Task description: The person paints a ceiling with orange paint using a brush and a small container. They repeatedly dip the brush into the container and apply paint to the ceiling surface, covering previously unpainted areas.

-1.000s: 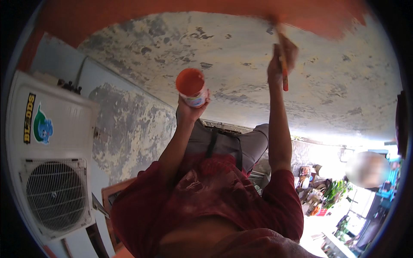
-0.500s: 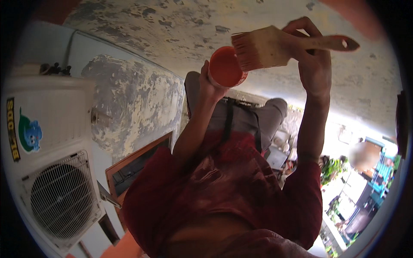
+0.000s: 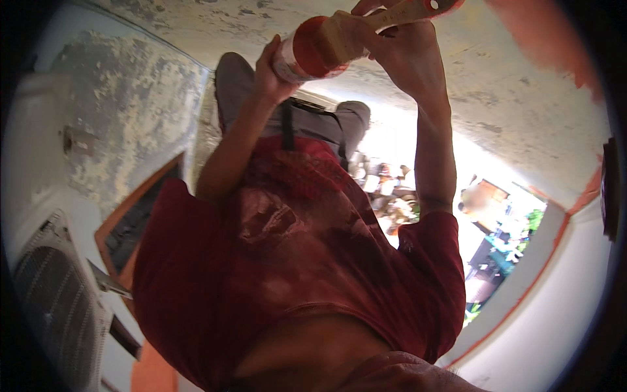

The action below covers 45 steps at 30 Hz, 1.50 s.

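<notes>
My left hand (image 3: 273,77) is wrapped round a small round paint pot (image 3: 285,61), which is tilted and holds orange-red paint. A wide, flat paintbrush (image 3: 347,36) is in my right hand (image 3: 411,59), its pale wooden handle pointing up and to the right. The reddened bristles sit at the pot's mouth, over the paint; how deep the tips reach is hard to see. My right fingers are closed about the lower handle, partly hidden behind it.
A worn, flaking wall (image 3: 483,78) runs across the top, with a fresh orange-red painted patch (image 3: 542,39) at upper right. An outdoor air-conditioner unit (image 3: 55,307) stands at left, beside an orange-brown window frame (image 3: 108,225). Bright, cluttered ground lies below on the right.
The brush has moved from the pot's right edge to over its mouth. The whole view has shifted: both hands now appear higher and further left, and the painted patch shows more.
</notes>
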Motion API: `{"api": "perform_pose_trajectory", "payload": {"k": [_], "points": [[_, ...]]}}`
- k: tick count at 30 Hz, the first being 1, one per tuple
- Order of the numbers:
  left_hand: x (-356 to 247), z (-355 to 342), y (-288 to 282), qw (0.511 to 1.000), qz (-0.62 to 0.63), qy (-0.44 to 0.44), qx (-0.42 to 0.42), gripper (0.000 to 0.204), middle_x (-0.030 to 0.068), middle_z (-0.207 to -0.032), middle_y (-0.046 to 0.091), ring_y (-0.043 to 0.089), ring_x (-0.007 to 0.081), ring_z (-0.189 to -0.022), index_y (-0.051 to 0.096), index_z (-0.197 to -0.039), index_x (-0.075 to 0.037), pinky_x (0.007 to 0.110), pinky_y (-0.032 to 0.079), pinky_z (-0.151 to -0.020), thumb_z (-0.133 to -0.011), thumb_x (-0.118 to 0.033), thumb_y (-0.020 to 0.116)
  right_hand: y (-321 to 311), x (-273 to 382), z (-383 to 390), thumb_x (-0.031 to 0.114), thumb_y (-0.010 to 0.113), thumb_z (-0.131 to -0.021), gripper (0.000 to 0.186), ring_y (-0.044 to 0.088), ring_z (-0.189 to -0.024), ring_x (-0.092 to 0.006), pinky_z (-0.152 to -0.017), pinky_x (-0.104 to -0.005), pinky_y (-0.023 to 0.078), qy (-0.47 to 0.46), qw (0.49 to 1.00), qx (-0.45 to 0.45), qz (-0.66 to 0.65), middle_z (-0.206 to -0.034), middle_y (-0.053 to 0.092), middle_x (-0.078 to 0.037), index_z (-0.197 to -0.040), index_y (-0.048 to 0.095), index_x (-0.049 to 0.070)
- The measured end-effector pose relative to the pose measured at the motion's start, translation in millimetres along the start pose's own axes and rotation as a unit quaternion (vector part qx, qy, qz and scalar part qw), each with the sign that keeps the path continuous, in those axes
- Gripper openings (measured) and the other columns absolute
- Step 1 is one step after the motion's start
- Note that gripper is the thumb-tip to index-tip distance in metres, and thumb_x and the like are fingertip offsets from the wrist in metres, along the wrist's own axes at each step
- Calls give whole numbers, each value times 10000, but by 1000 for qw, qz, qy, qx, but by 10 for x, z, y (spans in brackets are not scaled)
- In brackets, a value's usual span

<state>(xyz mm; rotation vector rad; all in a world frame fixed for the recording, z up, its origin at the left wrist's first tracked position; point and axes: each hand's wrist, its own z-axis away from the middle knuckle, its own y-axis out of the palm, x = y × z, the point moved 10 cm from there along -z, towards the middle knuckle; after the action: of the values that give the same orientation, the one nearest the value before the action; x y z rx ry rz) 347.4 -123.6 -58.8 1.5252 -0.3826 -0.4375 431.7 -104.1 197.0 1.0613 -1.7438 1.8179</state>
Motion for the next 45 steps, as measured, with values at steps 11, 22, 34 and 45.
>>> {"api": "perform_pose_trajectory", "payload": {"k": [11,22,34,45], "points": [[-72,-442,266,998,-4,58,-13,512,105,-1212,635,606,251,-1137,564,-1260,-45,442,480,-995,-968,-461,506,-141,152,-187,164,735,-858,198,633,-626,-87,-493,-219,481,-112,994,5,11,-798,697,-70,-955,652,12],[-15,45,306,990,-92,26,-106,625,133,-1422,482,473,321,-1309,451,-1407,-98,563,410,-1056,-967,-541,410,-126,-39,144,113,723,-865,147,594,-690,-53,-576,-218,462,-57,987,-55,-140,-815,671,-32,-938,640,16],[184,-125,428,992,-103,-31,-64,599,109,-1408,501,505,293,-1281,447,-1418,-114,512,464,-1013,-979,-512,357,-48,-166,357,174,747,-835,161,701,-704,-159,-622,-290,544,-3,993,-115,35,-817,722,-61,-904,682,43],[266,-151,166,985,-142,-32,-90,678,137,-1436,469,486,326,-1301,410,-1447,-128,541,455,-1024,-951,-586,356,-445,-537,572,190,764,-811,218,620,-562,-117,-525,-264,479,90,958,-195,-189,-682,660,-56,-895,666,14]]}}
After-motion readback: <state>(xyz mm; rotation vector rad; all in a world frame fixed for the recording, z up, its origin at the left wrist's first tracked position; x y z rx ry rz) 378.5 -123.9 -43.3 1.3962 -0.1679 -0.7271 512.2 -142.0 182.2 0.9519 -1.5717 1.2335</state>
